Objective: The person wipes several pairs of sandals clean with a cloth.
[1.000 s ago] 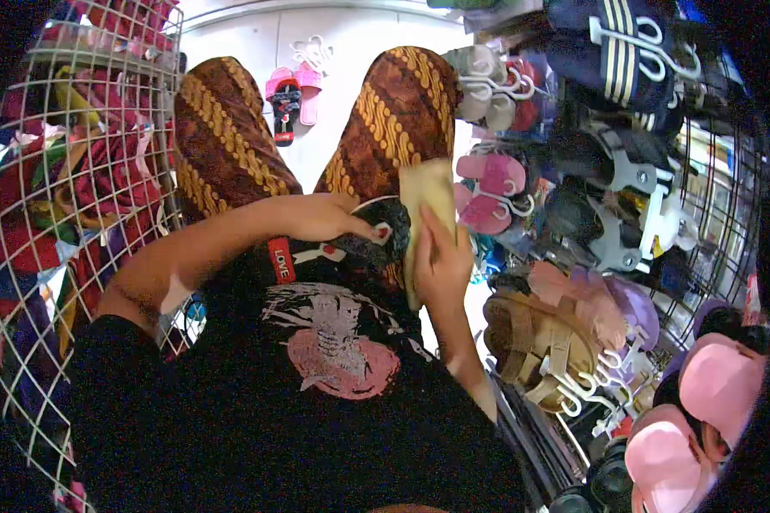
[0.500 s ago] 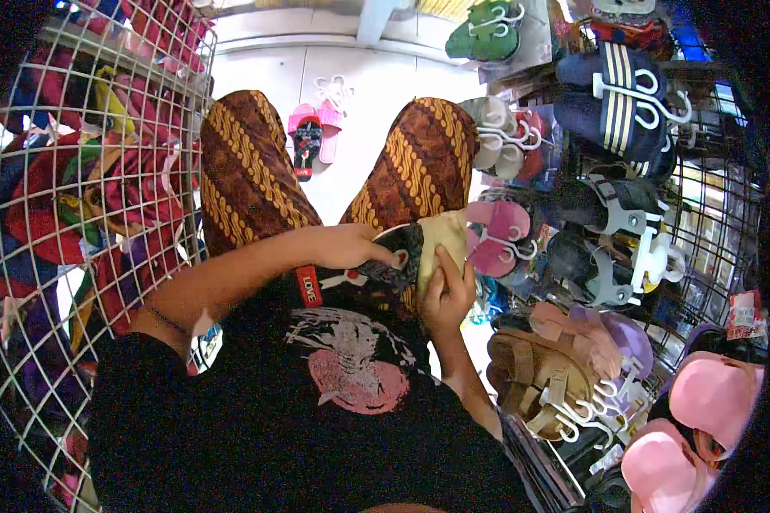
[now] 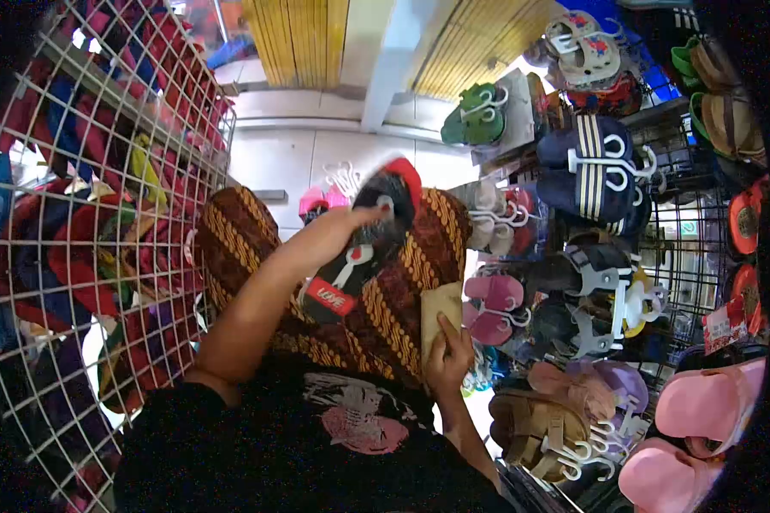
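Note:
My left hand (image 3: 329, 235) is closed on a black sandal (image 3: 364, 265) with a red patch reading LOVE and a red end. It is held up over my lap, a little smeared by motion, and my hand covers part of it. A folded beige cloth (image 3: 439, 312) lies against my right thigh, with my right hand (image 3: 449, 355) closed on its lower edge. My knees are covered in brown and yellow patterned cloth (image 3: 393, 333).
Pink sandals (image 3: 323, 199) lie on the white tiled floor (image 3: 282, 154) beyond my knees. To the left stands a wire grid (image 3: 137, 197) with colourful goods behind it. On the right, navy striped slides (image 3: 595, 167), brown sandals (image 3: 539, 423) and pink clogs (image 3: 706, 402) hang on racks.
My left hand has lifted the black sandal up and away from the beige cloth. My right hand has lowered with the cloth onto my thigh. The view has tilted upward.

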{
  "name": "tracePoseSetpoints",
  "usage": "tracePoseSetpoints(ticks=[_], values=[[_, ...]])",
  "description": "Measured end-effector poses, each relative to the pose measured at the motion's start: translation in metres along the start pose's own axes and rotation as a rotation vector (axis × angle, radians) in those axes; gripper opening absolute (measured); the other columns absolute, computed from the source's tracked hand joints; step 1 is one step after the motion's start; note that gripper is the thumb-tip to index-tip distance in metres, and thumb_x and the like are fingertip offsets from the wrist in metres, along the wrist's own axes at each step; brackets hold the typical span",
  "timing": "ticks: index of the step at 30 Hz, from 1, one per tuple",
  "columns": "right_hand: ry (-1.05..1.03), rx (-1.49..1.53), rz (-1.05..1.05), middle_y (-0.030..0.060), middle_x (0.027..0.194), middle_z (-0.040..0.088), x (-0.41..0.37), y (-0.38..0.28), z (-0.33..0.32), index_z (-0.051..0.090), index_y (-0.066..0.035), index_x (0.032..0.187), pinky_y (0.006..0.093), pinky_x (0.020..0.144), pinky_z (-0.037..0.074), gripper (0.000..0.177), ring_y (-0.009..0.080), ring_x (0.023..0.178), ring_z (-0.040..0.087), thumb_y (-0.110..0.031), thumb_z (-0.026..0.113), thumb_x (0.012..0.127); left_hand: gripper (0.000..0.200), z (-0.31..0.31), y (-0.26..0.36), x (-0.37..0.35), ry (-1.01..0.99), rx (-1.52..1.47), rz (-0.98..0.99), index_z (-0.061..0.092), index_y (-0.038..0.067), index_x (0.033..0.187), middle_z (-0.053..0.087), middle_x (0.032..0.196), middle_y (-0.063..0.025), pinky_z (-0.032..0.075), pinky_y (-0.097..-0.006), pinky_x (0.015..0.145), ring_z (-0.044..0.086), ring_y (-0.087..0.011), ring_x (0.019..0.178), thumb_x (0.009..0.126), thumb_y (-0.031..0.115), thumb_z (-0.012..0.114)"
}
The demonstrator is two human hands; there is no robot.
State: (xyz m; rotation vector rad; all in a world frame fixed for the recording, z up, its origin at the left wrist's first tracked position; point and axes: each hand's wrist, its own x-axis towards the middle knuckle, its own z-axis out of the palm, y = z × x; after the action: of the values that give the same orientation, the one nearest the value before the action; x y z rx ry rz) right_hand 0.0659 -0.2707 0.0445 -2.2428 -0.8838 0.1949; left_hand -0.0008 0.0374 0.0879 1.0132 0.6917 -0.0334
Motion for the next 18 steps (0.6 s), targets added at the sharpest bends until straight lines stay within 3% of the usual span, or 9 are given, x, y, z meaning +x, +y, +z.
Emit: tracePoseSetpoints(ticks=[1, 3, 5, 6, 10, 11, 13, 18], values=[[0.005, 0.017, -0.008, 0.0154, 0.078, 0.054, 0.003, 0.001, 0.003, 0.067, -0.004, 0.123, 0.0376, 0.061, 0.042, 0.035, 0.0269, 0.067, 0.052, -0.002, 0.055, 0.090, 0.043, -0.004, 0.001, 0.001, -0.026, -0.330, -0.019, 0.065, 0.002, 0.115, 0.071, 0.097, -0.0138, 0.056, -0.0360, 0.068, 0.070, -0.0239, 0.077, 0.100, 0.036, 0.044], [0.000, 0.032, -0.021, 0.0163, 0.081, 0.056, 0.007, 0.006, 0.004, 0.067, -0.004, 0.123, 0.0374, 0.062, 0.043, 0.033, 0.0274, 0.068, 0.053, -0.003, 0.055, 0.092, 0.043, -0.018, -0.014, 0.030, -0.070, -0.636, -0.008, 0.057, 0.003, 0.122, 0.069, 0.096, -0.0171, 0.058, -0.0368, 0.061, 0.069, -0.0282, 0.071, 0.099, 0.035, 0.039], [-0.017, 0.032, 0.009, 0.0180, 0.088, 0.061, 0.012, 0.001, 0.004, 0.066, -0.003, 0.124, 0.0369, 0.069, 0.046, 0.032, 0.0282, 0.077, 0.058, -0.006, 0.054, 0.095, 0.046, -0.043, -0.031, 0.046, -0.217, -0.598, 0.066, 0.056, 0.004, 0.124, 0.068, 0.100, -0.0178, 0.058, -0.0397, 0.063, 0.069, -0.0287, 0.075, 0.097, 0.037, 0.038], [-0.023, 0.033, 0.041, 0.0184, 0.091, 0.062, 0.017, -0.003, 0.005, 0.065, -0.003, 0.124, 0.0371, 0.072, 0.046, 0.032, 0.0288, 0.080, 0.059, -0.007, 0.053, 0.095, 0.050, -0.059, -0.050, 0.059, -0.299, -0.666, 0.064, 0.058, 0.004, 0.122, 0.069, 0.104, -0.0162, 0.059, -0.0425, 0.070, 0.069, -0.0273, 0.085, 0.100, 0.042, 0.035], [0.040, -0.027, 0.043, 0.0185, 0.097, 0.062, 0.032, 0.004, 0.018, 0.066, -0.005, 0.124, 0.0376, 0.081, 0.048, 0.031, 0.0303, 0.088, 0.061, -0.011, 0.052, 0.097, 0.046, -0.064, -0.047, 0.078, -0.093, -0.884, 0.007, 0.058, 0.005, 0.118, 0.067, 0.104, -0.0151, 0.059, -0.0469, 0.077, 0.068, -0.0281, 0.084, 0.099, 0.043, 0.041], [0.020, -0.060, 0.058, 0.0191, 0.098, 0.062, 0.033, 0.003, 0.020, 0.064, -0.006, 0.127, 0.0386, 0.083, 0.048, 0.032, 0.0322, 0.090, 0.061, -0.014, 0.053, 0.097, 0.047, -0.061, -0.042, 0.079, -0.059, -0.954, 0.046, 0.056, 0.003, 0.120, 0.066, 0.108, -0.0151, 0.057, -0.0481, 0.085, 0.067, -0.0276, 0.087, 0.099, 0.043, 0.043], [-0.013, -0.128, 0.092, 0.0204, 0.100, 0.062, 0.042, -0.015, 0.018, 0.061, -0.009, 0.132, 0.0405, 0.088, 0.048, 0.038, 0.0361, 0.096, 0.060, -0.019, 0.056, 0.097, 0.054, -0.063, -0.044, 0.090, -0.039, -1.006, 0.068, 0.053, 0.004, 0.128, 0.065, 0.114, -0.0134, 0.054, -0.0494, 0.088, 0.065, -0.0270, 0.096, 0.098, 0.047, 0.038], [-0.168, -0.514, 0.054, 0.0242, 0.115, 0.054, 0.080, -0.057, 0.025, 0.047, -0.024, 0.144, 0.0477, 0.092, 0.047, 0.064, 0.0455, 0.104, 0.055, -0.038, 0.068, 0.085, 0.053, -0.062, -0.046, 0.108, -0.190, -1.150, 0.164, 0.049, 0.001, 0.124, 0.062, 0.117, -0.0152, 0.054, -0.0455, 0.087, 0.063, -0.0275, 0.095, 0.099, 0.046, 0.039]])
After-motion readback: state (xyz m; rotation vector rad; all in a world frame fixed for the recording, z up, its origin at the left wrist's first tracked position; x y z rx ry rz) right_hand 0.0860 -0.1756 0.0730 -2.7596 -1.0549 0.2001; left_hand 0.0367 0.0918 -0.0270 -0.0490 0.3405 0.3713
